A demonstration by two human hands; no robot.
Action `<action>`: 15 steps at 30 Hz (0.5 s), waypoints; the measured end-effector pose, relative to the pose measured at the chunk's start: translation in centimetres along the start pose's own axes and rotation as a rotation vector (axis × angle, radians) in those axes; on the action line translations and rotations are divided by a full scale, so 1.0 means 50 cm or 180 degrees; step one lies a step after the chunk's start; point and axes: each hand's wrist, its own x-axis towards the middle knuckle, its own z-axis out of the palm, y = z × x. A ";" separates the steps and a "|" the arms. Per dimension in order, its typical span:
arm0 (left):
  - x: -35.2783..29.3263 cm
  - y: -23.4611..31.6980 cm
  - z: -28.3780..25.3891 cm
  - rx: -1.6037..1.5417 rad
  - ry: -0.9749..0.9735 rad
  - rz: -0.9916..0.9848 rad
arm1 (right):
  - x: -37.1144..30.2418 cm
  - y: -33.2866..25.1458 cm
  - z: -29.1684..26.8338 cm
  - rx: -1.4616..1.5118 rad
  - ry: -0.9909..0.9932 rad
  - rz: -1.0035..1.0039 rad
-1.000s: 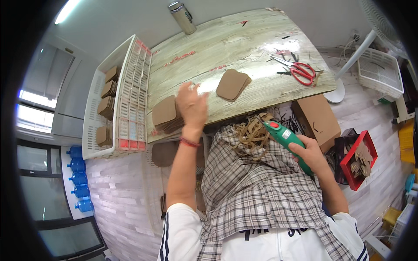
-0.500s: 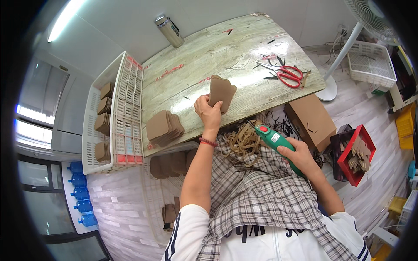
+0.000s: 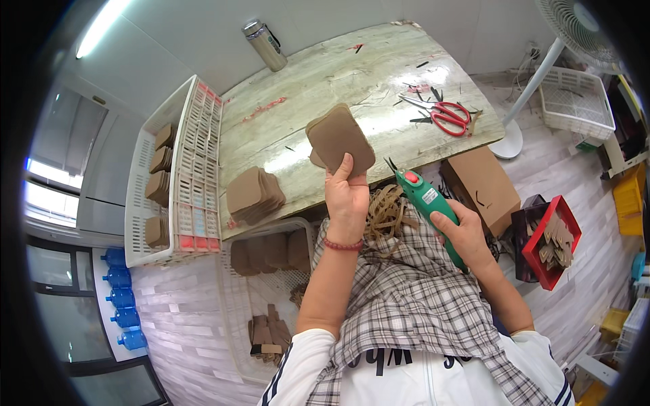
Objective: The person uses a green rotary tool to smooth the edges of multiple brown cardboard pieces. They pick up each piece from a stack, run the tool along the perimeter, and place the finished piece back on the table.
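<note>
My left hand [image 3: 347, 199] holds a small stack of brown rounded-corner pieces [image 3: 344, 139] over the near edge of the table, thumb on top; what they are made of I cannot tell. In my right hand [image 3: 462, 233] is a green electric cutter [image 3: 429, 197] with a red button, its pointed metal tip toward the held pieces but apart from them. A pile of similar brown pieces [image 3: 254, 195] lies on the table's near left corner. Tangled tan strips [image 3: 389, 213] rest on my checked apron [image 3: 406, 298], below the table edge.
Red-handled scissors [image 3: 449, 118] and dark scraps lie on the table [image 3: 325, 74], with a steel flask [image 3: 265, 46] behind. White crates [image 3: 196, 169] with brown stacks stand left; another crate [image 3: 244, 352] is below. Rightward are a cardboard box [image 3: 482, 186], a red tray [image 3: 552, 242] and a fan [image 3: 579, 30].
My left hand has turned palm-up and shifted right, swinging the brown pieces round so their broad face shows. The cutter in my right hand has moved slightly and tilted more upright.
</note>
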 end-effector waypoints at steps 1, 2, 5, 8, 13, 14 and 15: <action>-0.003 -0.007 0.003 -0.0100 -0.0055 0.0008 | -0.001 0.001 -0.001 0.0014 0.0033 -0.0021; -0.007 -0.013 0.006 -0.0249 0.0025 -0.0079 | -0.001 0.001 -0.002 0.0028 0.0067 -0.0043; -0.013 -0.027 0.015 -0.0595 0.0199 -0.0279 | -0.002 -0.011 0.002 -0.0001 0.0006 -0.0017; -0.014 -0.039 0.015 -0.0719 0.0270 -0.0369 | -0.005 -0.015 0.002 -0.0022 -0.0022 -0.0082; -0.024 -0.055 0.008 -0.0640 0.0202 -0.0476 | -0.005 -0.021 0.003 -0.0011 0.0022 -0.0102; -0.028 -0.058 0.007 -0.0604 0.0182 -0.0497 | -0.005 -0.023 0.002 0.0025 0.0035 -0.0095; -0.033 -0.060 0.007 -0.0568 0.0161 -0.0518 | -0.005 -0.024 0.002 0.0061 0.0047 -0.0088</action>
